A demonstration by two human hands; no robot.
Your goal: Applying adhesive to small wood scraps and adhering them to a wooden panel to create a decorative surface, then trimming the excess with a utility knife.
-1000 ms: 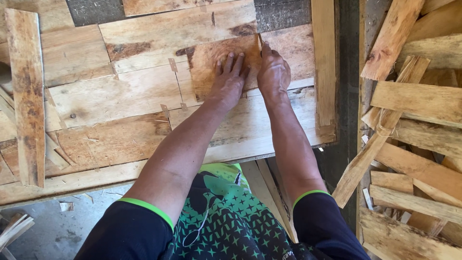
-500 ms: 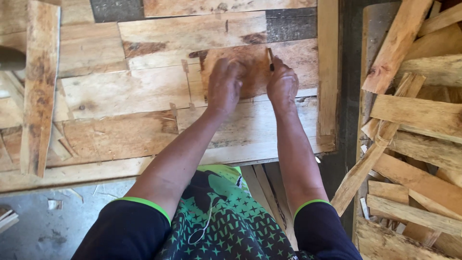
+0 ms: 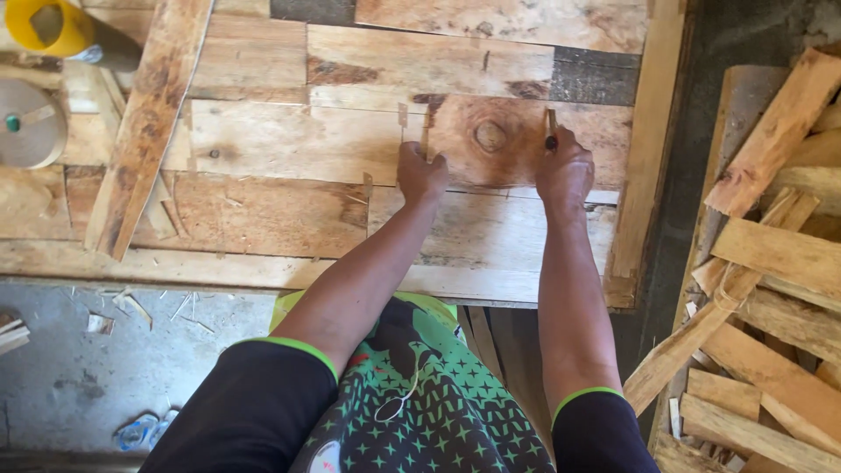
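The person leans over a rough plank bench point(image 3: 263, 263), both hands at a small wooden board point(image 3: 499, 140) with a dark knot, which lies flat on the bench top towards its far edge. The left hand point(image 3: 422, 171) is closed into a fist on the board's left end, gripping a thin sliver of wood point(image 3: 426, 131). The right hand point(image 3: 565, 166) is curled tight round a slim pencil-like tool point(image 3: 551, 130), held upright at the board's right end. It looks like marking or lining up; the next stroke wants the board pinned steady. Offcuts point(image 3: 771, 263) lie heaped to the right.
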